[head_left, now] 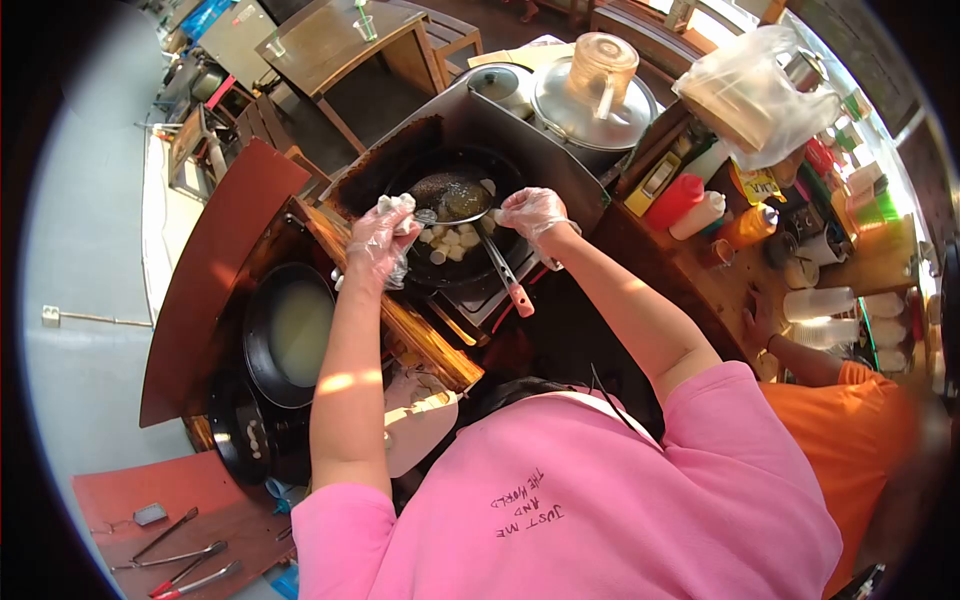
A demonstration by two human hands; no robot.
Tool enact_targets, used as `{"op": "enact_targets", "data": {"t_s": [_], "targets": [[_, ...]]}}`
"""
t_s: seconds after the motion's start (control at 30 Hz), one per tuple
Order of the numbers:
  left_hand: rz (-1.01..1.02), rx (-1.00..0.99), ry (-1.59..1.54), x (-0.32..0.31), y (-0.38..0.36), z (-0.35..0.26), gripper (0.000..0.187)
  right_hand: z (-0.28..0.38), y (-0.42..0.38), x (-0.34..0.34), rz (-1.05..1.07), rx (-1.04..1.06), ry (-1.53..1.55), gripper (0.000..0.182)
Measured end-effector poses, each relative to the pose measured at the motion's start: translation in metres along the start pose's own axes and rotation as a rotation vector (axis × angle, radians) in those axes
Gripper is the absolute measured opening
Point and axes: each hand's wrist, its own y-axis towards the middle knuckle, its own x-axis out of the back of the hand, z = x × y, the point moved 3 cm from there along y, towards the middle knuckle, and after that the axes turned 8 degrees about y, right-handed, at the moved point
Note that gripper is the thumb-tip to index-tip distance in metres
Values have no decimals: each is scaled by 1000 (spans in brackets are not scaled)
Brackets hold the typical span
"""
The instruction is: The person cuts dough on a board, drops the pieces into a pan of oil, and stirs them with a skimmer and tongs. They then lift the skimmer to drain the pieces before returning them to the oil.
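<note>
My left hand [376, 243], in a clear plastic glove, is closed around a soft white lump that looks like dough [396, 203] at the wok's left rim. Over the right rim, my gloved right hand [537, 212] has its fingers pinched on a small pale piece [498, 215]. Between them is a black wok [420, 275] with several white pieces [452, 243] in dark oil. A round wire skimmer [464, 201] lies across the wok. Its handle, ending in a pink grip [520, 300], points toward me.
Metal splash guards [570, 165] surround the stove. To the left stands a pan of pale liquid [300, 335]; tongs [195, 580] lie on a red board. Lidded pots [555, 105] stand behind. Sauce bottles [697, 215] line the right counter, beside a person in an orange shirt [835, 450].
</note>
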Motion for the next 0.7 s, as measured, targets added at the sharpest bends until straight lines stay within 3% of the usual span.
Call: {"op": "enact_targets", "data": {"t_s": [0.03,0.07,0.1,0.17,0.27,0.5,0.57,0.63,0.7], "targets": [[-36,-15,82,12,8,1,19,5,7,3,-41,133,-334,11],[-70,1,121,24,16,2,19,-6,25,4,-58,276,-438,13],[-103,19,161,34,24,5,20,-13,38,4,-52,275,-439,13],[-134,43,208,45,35,10,21,-13,52,-1,-55,541,-747,13],[-163,78,247,55,45,13,23,-8,57,-8,92,522,-905,8],[-151,106,189,67,54,13,25,1,49,9,209,765,-694,19],[-147,109,182,72,56,14,24,3,40,27,37,889,-604,21],[-143,120,187,72,52,11,21,0,15,53,-126,431,-384,27],[-141,108,190,76,48,10,20,-58,14,81,-281,234,-473,37]]}}
